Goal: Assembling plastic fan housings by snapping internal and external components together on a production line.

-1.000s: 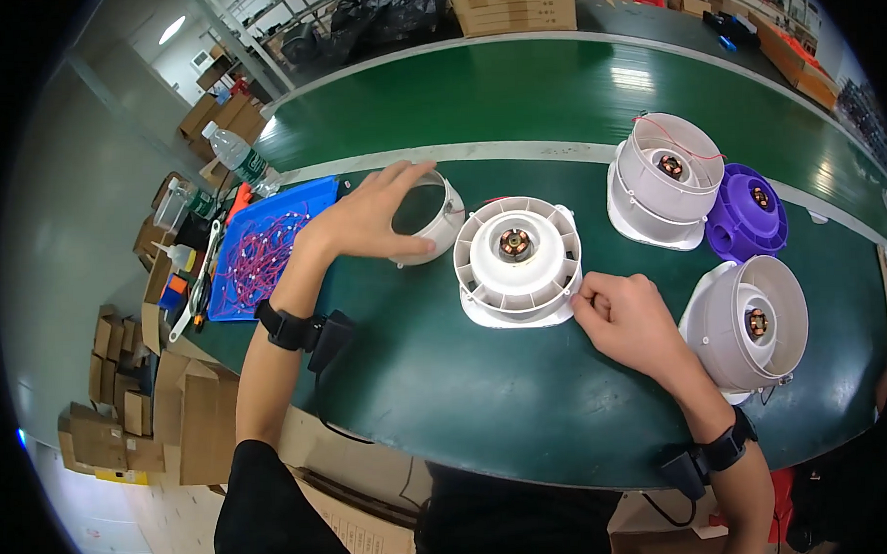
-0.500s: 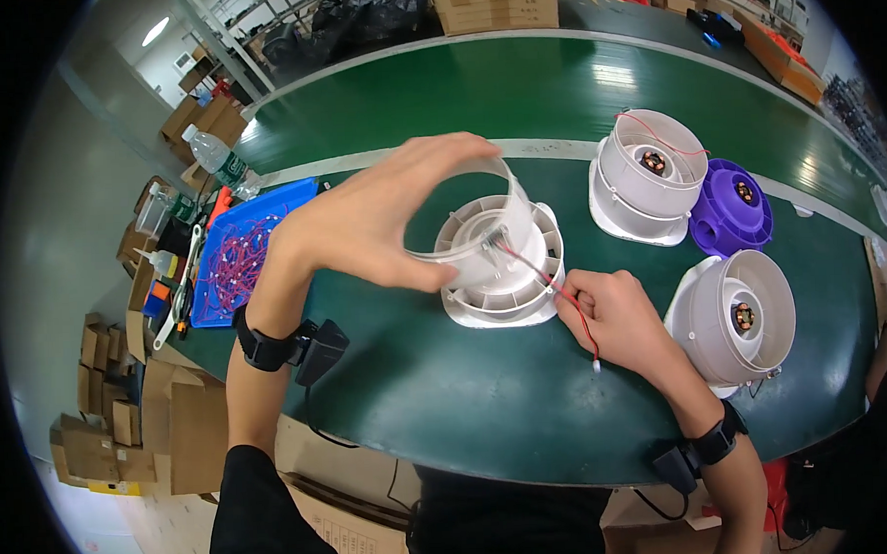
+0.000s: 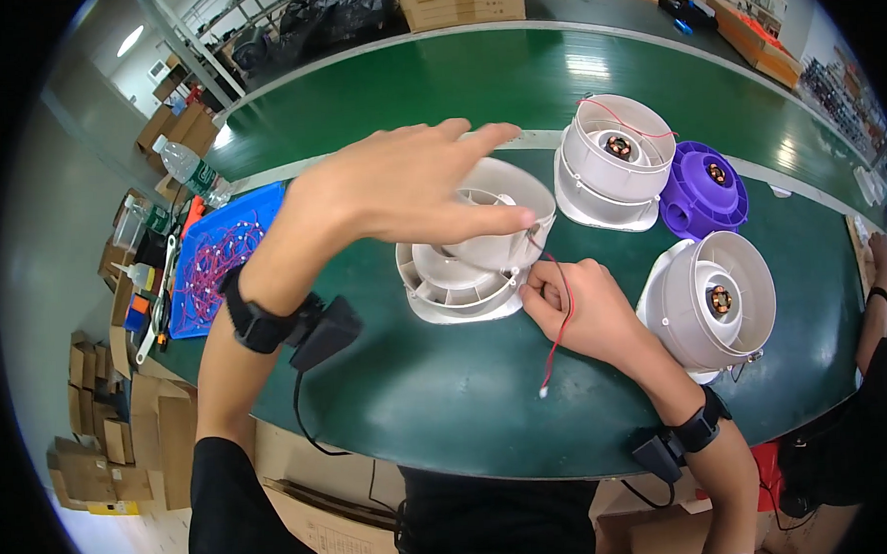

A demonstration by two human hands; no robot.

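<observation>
Left hand [image 3: 401, 189] stretches wide across the white ring [image 3: 491, 252], thumb over its near rim; whether it grips the ring, I cannot tell. That ring is above the finned white base [image 3: 452, 295], our landmark on the green counter [image 3: 448, 394]. Right hand [image 3: 589, 309] is curled, fingertips at the base's right edge; I cannot tell if it pinches anything. A red wire [image 3: 555, 346] hangs across it. Right of the base are two white housings [image 3: 606, 188] [image 3: 694, 307] and a purple one [image 3: 695, 208]; left, a blue tray [image 3: 250, 201].
</observation>
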